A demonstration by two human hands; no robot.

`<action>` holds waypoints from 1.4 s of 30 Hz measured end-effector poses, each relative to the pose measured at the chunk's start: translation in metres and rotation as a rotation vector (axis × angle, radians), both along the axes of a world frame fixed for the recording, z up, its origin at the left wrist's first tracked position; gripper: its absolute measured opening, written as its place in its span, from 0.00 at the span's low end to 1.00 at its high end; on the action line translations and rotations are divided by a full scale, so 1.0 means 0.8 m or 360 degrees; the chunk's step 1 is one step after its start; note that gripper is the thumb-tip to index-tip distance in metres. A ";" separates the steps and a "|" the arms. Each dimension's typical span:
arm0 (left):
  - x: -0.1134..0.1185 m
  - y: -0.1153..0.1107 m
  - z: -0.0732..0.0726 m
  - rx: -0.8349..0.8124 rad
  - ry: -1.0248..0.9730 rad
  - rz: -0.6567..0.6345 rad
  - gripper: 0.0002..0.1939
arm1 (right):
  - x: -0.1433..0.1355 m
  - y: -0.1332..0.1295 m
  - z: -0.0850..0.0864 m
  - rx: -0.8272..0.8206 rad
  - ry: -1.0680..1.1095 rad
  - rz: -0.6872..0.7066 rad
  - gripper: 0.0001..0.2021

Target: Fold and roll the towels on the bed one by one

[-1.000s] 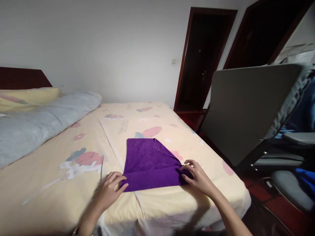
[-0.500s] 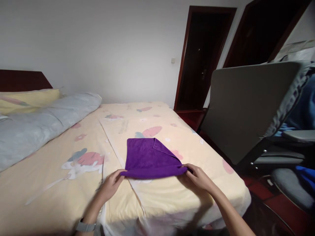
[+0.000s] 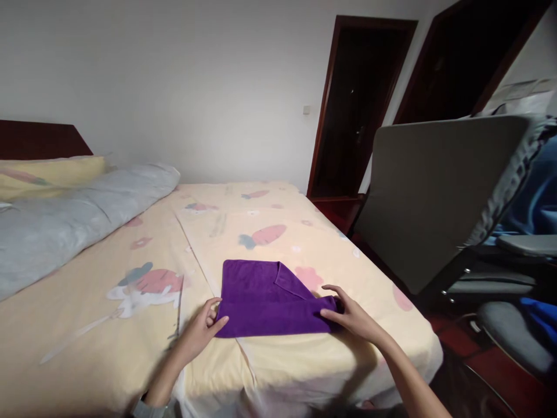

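Observation:
A purple towel [image 3: 267, 316] lies on the bed with its near part folded over into a flat band. Its far right corner is turned in along a slant. At the band's left end, my left hand [image 3: 201, 331] holds the edge loosely, thumb on top and the other fingers curled beside it. On the opposite end is my right hand [image 3: 353, 318], its thumb resting on the cloth and its index finger raised and apart. The remaining right fingers bend around the towel's end, partly hidden.
Under the towel is a bed [image 3: 143, 325] with a yellow carrot-print sheet. A grey rolled quilt [image 3: 87, 212] and a yellow pillow [image 3: 56, 171] lie at the left. A grey folded panel [image 3: 439, 197] and a chair seat [image 3: 513, 334] stand beyond the bed's right edge.
The towel's near edge, held in a raised roll before, now lies flat as a wider band. The whole towel sits slightly nearer me. My right index finger has lifted off.

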State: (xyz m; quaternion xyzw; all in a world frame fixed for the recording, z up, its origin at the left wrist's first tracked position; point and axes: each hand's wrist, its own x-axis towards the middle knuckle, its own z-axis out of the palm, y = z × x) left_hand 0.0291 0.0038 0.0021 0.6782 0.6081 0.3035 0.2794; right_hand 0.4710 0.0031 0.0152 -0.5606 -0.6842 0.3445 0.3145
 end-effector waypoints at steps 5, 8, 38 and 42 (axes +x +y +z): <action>0.004 -0.006 0.011 -0.0015 -0.0057 -0.0107 0.24 | 0.014 -0.003 0.002 -0.0013 -0.0002 0.0126 0.28; 0.002 -0.010 0.015 -0.0089 -0.0129 -0.0180 0.24 | 0.017 -0.007 0.008 -0.0035 0.0011 0.0196 0.21; -0.002 -0.015 0.017 -0.0155 0.0070 -0.0204 0.23 | -0.055 0.135 -0.014 0.0492 -0.0477 -0.0213 0.25; -0.004 -0.010 0.012 -0.0088 0.0098 -0.0181 0.22 | -0.057 0.128 -0.015 0.0524 -0.0528 -0.0067 0.23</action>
